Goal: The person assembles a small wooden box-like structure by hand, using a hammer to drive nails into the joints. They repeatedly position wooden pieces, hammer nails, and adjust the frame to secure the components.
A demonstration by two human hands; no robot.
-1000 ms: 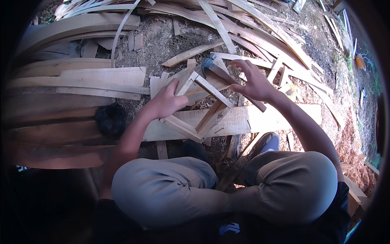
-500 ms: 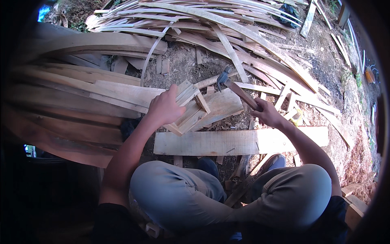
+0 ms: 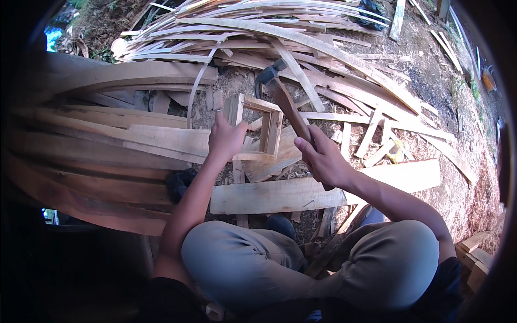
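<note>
My left hand is closed around the left side of a small rectangular wooden frame, made of short slats with an open middle. The frame is tilted up, above a wide piece of pale wood. In my right hand is a claw hammer, gripped by its brown wooden handle. Its dark metal head points up and away, just beyond the frame and apart from it. Nearer my knees lies a pale plank with a nail on it.
Long curved boards are stacked on the left. A big heap of thin wood strips covers the far ground. Several short offcuts lie on the right, near a yellow object. A dark object sits beside my left forearm.
The frame has been turned up, so its opening now shows. My right hand has come left with the hammer, lifting its head up and to the left.
</note>
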